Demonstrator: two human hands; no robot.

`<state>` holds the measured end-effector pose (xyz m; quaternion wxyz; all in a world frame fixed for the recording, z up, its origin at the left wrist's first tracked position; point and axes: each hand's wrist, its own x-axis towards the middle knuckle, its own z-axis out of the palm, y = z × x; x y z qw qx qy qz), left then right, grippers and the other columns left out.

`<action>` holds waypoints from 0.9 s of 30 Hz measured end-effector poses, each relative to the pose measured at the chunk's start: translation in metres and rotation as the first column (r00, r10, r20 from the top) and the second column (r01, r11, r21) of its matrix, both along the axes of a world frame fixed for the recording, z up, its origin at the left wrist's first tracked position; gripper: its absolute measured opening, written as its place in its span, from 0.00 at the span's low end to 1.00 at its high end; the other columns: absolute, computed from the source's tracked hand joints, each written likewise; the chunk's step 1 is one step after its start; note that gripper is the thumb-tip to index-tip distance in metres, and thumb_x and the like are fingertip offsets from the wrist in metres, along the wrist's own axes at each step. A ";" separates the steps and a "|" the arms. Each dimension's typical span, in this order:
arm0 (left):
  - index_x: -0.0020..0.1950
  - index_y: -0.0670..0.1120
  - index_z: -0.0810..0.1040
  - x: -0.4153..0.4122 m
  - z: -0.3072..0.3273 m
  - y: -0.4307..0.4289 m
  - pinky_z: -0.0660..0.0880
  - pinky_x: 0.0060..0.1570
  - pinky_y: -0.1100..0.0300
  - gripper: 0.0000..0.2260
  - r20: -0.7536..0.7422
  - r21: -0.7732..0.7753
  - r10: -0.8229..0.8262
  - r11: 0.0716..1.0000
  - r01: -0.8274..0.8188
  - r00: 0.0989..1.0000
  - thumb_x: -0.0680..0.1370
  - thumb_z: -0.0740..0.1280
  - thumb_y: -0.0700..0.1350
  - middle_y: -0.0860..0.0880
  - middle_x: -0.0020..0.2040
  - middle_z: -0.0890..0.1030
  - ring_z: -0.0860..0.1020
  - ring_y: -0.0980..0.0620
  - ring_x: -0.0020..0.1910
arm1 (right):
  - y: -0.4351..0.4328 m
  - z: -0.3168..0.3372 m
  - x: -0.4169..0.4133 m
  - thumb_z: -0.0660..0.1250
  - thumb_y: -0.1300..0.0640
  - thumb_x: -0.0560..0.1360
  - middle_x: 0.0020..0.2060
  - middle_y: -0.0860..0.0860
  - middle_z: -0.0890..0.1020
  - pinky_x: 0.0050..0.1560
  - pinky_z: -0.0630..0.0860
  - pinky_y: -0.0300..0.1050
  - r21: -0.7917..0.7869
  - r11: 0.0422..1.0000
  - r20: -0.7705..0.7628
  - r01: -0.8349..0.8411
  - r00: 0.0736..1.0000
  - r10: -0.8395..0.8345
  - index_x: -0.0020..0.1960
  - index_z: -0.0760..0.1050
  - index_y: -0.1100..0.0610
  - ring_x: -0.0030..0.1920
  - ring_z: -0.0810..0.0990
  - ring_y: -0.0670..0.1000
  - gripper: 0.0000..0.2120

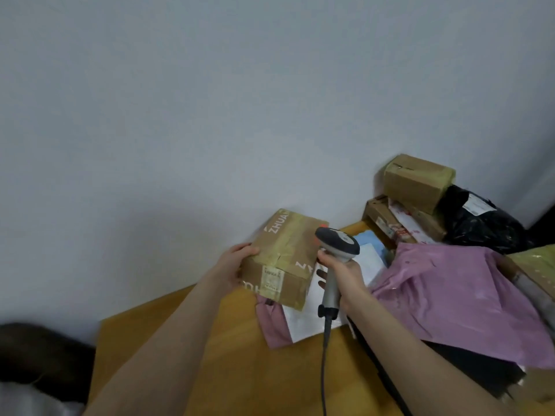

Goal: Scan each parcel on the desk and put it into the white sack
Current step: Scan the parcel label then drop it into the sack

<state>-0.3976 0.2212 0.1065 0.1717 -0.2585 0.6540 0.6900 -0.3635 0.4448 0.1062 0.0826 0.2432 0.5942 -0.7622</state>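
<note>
Two grips are busy. My left grip (232,265) curls round the left end of a brown cardboard box (285,253) sealed with yellowish tape, thumb on top, holding it tilted over the orange wooden tabletop (240,355). My right grip (342,276) is wrapped tight round the handle of a grey-and-black handheld barcode scanner (338,241). Its head sits just right of the box and faces the taped top, where a reddish glow shows. The scanner's dark cable (326,355) hangs down below the box. Beneath the box lie a white plastic mailer (303,319) and a small pink mailer (270,322) touching it. Right of the box spreads a large pink plastic mailer bag (456,289). Farther right and behind the box, against the wall, a taped brown carton (417,183) rests on a flatter cardboard carton (387,217), with a black plastic parcel bag (483,223) against them.
</note>
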 end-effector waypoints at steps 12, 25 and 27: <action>0.70 0.52 0.70 0.191 -0.078 -0.167 0.77 0.53 0.49 0.25 0.079 -0.185 0.147 0.974 -0.130 0.986 0.74 0.69 0.40 0.45 0.62 0.75 0.79 0.46 0.51 | -0.155 -0.050 0.117 0.74 0.57 0.72 0.48 0.56 0.82 0.44 0.78 0.49 -0.026 0.993 0.163 -0.114 0.980 0.116 0.54 0.77 0.58 0.47 0.81 0.55 0.12; 0.78 0.47 0.54 0.208 -0.084 -0.134 0.72 0.58 0.60 0.40 -0.032 -0.266 -0.153 0.954 0.139 0.988 0.73 0.73 0.51 0.48 0.72 0.67 0.71 0.53 0.63 | -0.173 -0.060 0.138 0.74 0.60 0.73 0.49 0.56 0.83 0.52 0.80 0.52 0.021 1.000 0.125 0.014 0.992 -0.016 0.57 0.76 0.60 0.48 0.83 0.56 0.15; 0.75 0.45 0.62 0.204 -0.082 -0.118 0.70 0.53 0.65 0.29 -0.046 -0.309 -0.211 0.932 0.187 0.976 0.77 0.69 0.48 0.47 0.69 0.71 0.72 0.55 0.59 | -0.156 -0.054 0.137 0.73 0.59 0.73 0.46 0.56 0.83 0.46 0.79 0.48 0.049 0.998 0.099 0.033 0.994 -0.038 0.57 0.75 0.61 0.45 0.82 0.54 0.15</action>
